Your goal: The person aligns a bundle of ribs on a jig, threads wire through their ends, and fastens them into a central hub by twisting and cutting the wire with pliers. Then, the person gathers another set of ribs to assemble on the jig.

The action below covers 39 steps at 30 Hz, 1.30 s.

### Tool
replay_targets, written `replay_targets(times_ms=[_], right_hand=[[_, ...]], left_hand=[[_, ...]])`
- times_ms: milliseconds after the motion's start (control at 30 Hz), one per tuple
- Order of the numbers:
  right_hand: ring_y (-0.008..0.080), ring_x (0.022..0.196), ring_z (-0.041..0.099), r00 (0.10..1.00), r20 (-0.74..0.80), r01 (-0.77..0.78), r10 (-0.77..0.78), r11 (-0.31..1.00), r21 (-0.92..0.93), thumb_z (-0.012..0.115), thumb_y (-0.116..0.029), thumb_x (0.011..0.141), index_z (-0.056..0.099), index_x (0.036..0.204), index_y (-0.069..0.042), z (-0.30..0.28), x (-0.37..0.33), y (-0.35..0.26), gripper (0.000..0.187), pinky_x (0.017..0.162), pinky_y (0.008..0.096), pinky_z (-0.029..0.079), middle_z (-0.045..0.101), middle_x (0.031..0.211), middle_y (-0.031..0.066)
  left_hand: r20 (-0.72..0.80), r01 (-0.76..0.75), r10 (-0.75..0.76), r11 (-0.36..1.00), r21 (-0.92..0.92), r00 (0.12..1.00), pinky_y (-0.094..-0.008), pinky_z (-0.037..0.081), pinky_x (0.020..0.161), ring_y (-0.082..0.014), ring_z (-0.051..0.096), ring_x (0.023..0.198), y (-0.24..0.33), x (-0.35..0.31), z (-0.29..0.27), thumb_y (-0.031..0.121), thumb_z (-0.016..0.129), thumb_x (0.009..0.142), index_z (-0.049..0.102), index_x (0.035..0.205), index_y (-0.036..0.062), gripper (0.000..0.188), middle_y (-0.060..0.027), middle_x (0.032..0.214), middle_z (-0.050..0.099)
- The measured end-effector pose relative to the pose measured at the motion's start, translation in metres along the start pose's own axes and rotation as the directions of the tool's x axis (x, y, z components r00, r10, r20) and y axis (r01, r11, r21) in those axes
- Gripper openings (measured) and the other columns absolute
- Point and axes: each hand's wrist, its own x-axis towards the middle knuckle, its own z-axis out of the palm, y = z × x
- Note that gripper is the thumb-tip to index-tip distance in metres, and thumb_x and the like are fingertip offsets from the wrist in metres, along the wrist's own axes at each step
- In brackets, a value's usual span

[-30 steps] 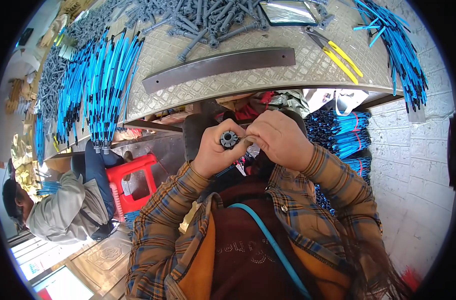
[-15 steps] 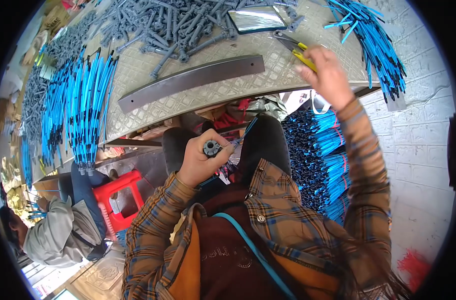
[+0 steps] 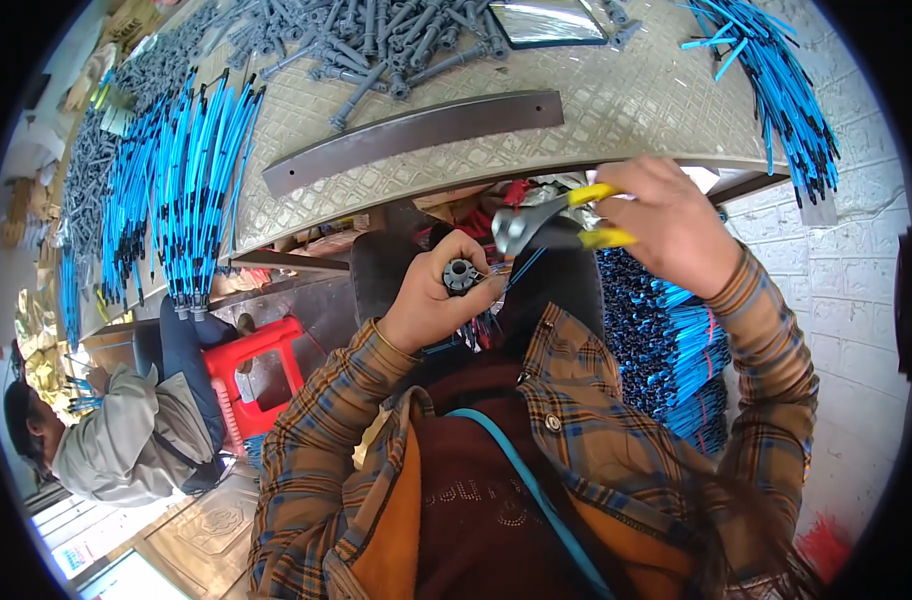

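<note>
My left hand [image 3: 416, 305] is closed around a grey round plastic part [image 3: 460, 276], held end-up so that its hollow, notched end shows. Thin blue wires [image 3: 528, 264] run out beside its fingertips toward the right; the part's lower end is hidden in the fist. Yellow-handled pliers [image 3: 536, 222] are in my right hand [image 3: 676, 228], handles spread apart. Their metal head, blurred by motion, points left toward the left hand, close to the wires. Whether the jaws touch the wires I cannot tell.
A dark metal bar [image 3: 426, 136] lies along the near edge of the patterned table [image 3: 626, 120]. Behind it are piled grey plastic parts [image 3: 371, 35]. Blue wire bundles lie left [image 3: 201, 190], right [image 3: 776, 110] and below the table [image 3: 676, 350]. A red stool [image 3: 294, 350] and a co-worker [image 3: 136, 440] are at left.
My right hand has lifted the pliers off the table and brought them down and left, near my left hand. My left hand still grips the grey part. The whole view has shifted slightly.
</note>
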Motion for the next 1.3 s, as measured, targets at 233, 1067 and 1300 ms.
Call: replay_targets(times_ms=[233, 1067, 1300], right_hand=[[0.0261, 0.114, 0.043, 0.993, 0.014, 0.121, -0.121, 0.959, -0.258, 0.058, -0.015, 0.070, 0.063, 0.090, -0.010, 0.011, 0.011, -0.007, 0.021, 0.098, 0.0492, 0.029, 0.049, 0.123, 0.0036], [0.0230, 0.107, 0.045, 0.988, 0.145, 0.087, -0.051, 0.963, -0.255, 0.055, -0.015, 0.072, 0.062, 0.096, -0.009, 0.007, 0.008, -0.033, 0.025, 0.092, 0.0432, 0.033, 0.048, 0.118, 0.0058], [0.0200, 0.092, 0.047, 0.949, 0.290, 0.183, -0.124, 0.965, -0.187, 0.056, -0.017, 0.069, 0.061, 0.085, -0.012, -0.002, 0.011, -0.024, 0.017, 0.080, 0.0349, 0.036, 0.051, 0.099, 0.0026]], left_hand=[[0.079, 0.048, -0.046, 0.999, -0.016, 0.996, -0.0254, 0.048, 0.068, -0.0107, 0.061, 0.075, 0.003, -0.004, 0.000, 0.000, 0.060, 0.076, 0.046, 0.083, 0.0041, 0.016, -0.0050, 0.079, 0.061], [-0.092, 0.054, -0.044, 0.993, 0.106, 0.995, -0.0222, 0.048, 0.065, -0.0094, 0.060, 0.073, -0.002, -0.012, 0.004, -0.001, 0.062, 0.074, 0.044, 0.084, 0.0035, 0.021, -0.0049, 0.079, 0.061], [-0.024, 0.007, -0.003, 0.984, 0.177, 1.000, -0.0211, 0.046, 0.064, -0.0078, 0.058, 0.071, -0.004, -0.012, 0.004, -0.002, 0.062, 0.073, 0.047, 0.085, 0.0038, 0.020, -0.0025, 0.075, 0.060]])
